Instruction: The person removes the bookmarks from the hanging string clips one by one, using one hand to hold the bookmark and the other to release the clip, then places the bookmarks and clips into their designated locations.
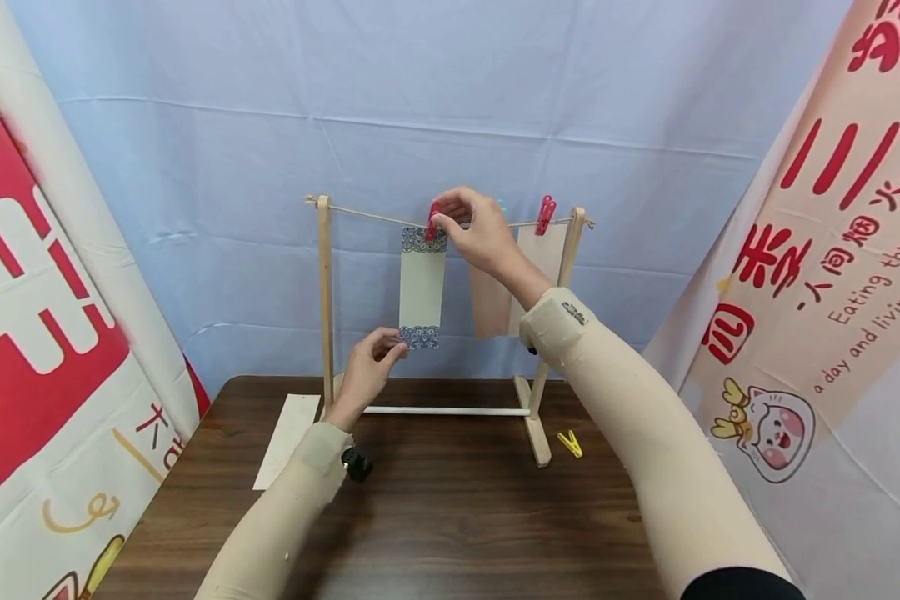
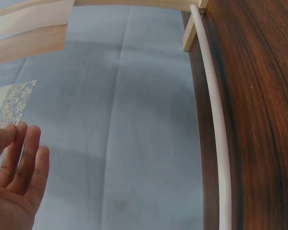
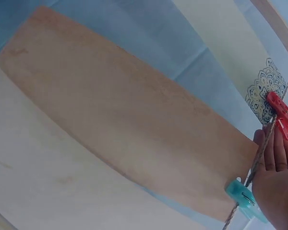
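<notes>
A pale paper strip [image 1: 422, 287] with blue floral bands at both ends hangs from the rope [image 1: 375, 217]. At its top edge, my right hand [image 1: 483, 237] pinches a red clothespin [image 1: 431, 223] that sits over the rope and the strip. In the right wrist view the red clothespin [image 3: 281, 109] overlaps the patterned end. Below, my left hand [image 1: 371, 362] pinches the strip's lower left corner between thumb and fingertips. The left wrist view shows the fingers [image 2: 31, 158] at that blue-patterned corner [image 2: 17, 100].
A wooden stand [image 1: 325, 300] carries the rope. Farther right hang a tan sheet [image 3: 129, 115] on a teal clothespin [image 3: 245, 197] and a whitish sheet under another red clothespin [image 1: 546, 215]. On the table [image 1: 450, 517] lie a white strip [image 1: 288, 437] and a yellow clothespin [image 1: 570, 443].
</notes>
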